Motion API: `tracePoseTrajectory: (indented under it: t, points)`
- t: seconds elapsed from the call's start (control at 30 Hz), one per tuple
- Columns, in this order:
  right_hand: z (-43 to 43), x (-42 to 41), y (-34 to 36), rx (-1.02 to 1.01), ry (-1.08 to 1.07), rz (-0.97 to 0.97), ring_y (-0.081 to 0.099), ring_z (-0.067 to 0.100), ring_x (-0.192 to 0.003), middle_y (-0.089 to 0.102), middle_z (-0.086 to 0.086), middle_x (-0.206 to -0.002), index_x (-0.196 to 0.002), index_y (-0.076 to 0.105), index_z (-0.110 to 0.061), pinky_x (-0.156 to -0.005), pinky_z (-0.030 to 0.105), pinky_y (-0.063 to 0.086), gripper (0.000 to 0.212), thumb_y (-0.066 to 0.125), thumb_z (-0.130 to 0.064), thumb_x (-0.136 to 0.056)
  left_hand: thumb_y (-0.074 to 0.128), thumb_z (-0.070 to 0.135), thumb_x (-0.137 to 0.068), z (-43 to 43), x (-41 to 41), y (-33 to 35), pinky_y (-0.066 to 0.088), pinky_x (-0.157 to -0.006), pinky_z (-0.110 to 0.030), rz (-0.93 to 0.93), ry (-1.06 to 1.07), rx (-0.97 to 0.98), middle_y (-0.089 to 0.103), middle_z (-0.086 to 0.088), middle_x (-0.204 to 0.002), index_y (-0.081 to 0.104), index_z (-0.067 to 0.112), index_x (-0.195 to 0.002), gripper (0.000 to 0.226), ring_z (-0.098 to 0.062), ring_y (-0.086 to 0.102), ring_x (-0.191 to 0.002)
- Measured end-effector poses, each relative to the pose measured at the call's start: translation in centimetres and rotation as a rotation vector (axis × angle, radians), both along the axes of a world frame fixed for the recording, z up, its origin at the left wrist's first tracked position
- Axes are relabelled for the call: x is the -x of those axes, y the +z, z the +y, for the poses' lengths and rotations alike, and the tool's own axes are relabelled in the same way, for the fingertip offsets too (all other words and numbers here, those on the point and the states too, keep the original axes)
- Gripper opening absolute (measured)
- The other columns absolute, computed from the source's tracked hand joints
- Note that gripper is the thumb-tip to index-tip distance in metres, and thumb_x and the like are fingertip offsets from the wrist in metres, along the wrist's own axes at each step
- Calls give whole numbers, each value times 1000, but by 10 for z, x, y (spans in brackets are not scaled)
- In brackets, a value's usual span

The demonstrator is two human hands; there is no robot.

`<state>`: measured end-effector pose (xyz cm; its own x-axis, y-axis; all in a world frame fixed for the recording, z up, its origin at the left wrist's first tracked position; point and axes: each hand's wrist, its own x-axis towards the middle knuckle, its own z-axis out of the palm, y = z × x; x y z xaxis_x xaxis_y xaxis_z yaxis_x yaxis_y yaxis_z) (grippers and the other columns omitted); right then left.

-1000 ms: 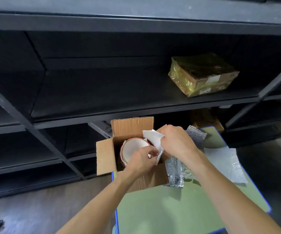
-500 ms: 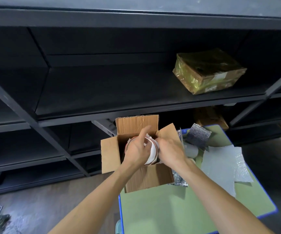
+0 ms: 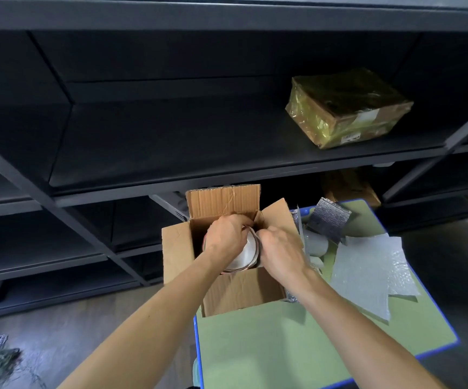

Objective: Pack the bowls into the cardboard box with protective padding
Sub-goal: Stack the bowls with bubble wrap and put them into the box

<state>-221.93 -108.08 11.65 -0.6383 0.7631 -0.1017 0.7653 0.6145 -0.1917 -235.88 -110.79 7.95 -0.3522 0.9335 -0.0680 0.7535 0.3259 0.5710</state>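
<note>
An open cardboard box (image 3: 238,290) stands on the left part of a green table (image 3: 297,341), its flaps up. Inside it white bowls with a brown rim (image 3: 245,252) stand on edge. My left hand (image 3: 227,237) reaches into the box and curls over the top of the bowls. My right hand (image 3: 279,249) is at the box's right side, its fingers bent inward against the bowls' rim. The white padding sheet seen earlier is hidden; whether the right fingers pinch it is not visible.
Bubble-wrap sheets (image 3: 367,276) and silver foil padding (image 3: 329,217) lie on the table to the right of the box. Behind stands a dark metal shelf (image 3: 171,153) bearing a parcel in yellow film (image 3: 345,108). Another carton (image 3: 350,186) sits lower down.
A second ago my right hand held a white padding sheet above the box. Both hands have since gone down into the box, and the sheet is out of sight.
</note>
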Motion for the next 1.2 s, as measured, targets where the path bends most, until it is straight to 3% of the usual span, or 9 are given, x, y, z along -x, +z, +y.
tracePoseTrajectory:
  t: [0.17,0.43,0.67,0.93,1.07,1.2]
  points:
    - [-9,-7,0,-77,-16,102,62,30,-86,59,5,-98,-102,61,-15,-74,36,45,13,50,-15,-95,54,27,-94,2,2,-2,52,-82,-37,57,-10,-57,67,2,-113,71,35,-112,27,-26,65,-99]
    - [-5,-4,-6,-51,-37,61,63,30,-86,67,7,-93,-95,62,-13,-64,31,32,10,57,-9,-88,60,23,-91,2,0,-1,54,-69,-41,133,-101,-123,60,2,-105,71,32,-104,19,-26,63,-90]
    - [-7,-4,-9,-42,-13,66,64,33,-85,70,9,-91,-94,63,-11,-68,38,39,13,53,-7,-87,57,24,-94,6,-1,0,49,-68,-35,131,-148,-90,57,0,-111,73,31,-102,20,-28,63,-90]
    - [-9,-12,-7,-15,-10,78,59,30,-102,66,8,-110,-116,58,-13,-84,39,45,30,49,-2,-90,58,24,-94,1,-5,-3,52,-73,-35,122,-152,-122,58,0,-119,66,32,-118,27,-26,63,-98]
    - [-11,-14,-7,18,-5,127,58,32,-100,65,11,-107,-118,59,-9,-83,41,45,32,47,1,-90,57,23,-93,-1,-10,-2,54,-78,-42,96,-145,-113,58,-3,-118,68,28,-117,27,-28,63,-100]
    - [-11,-31,-1,-28,-5,225,57,29,-96,64,4,-103,-112,62,-17,-77,37,43,21,51,-11,-95,57,18,-91,-5,-13,0,51,-76,-36,64,-118,-190,59,-4,-113,68,24,-117,28,-28,62,-98]
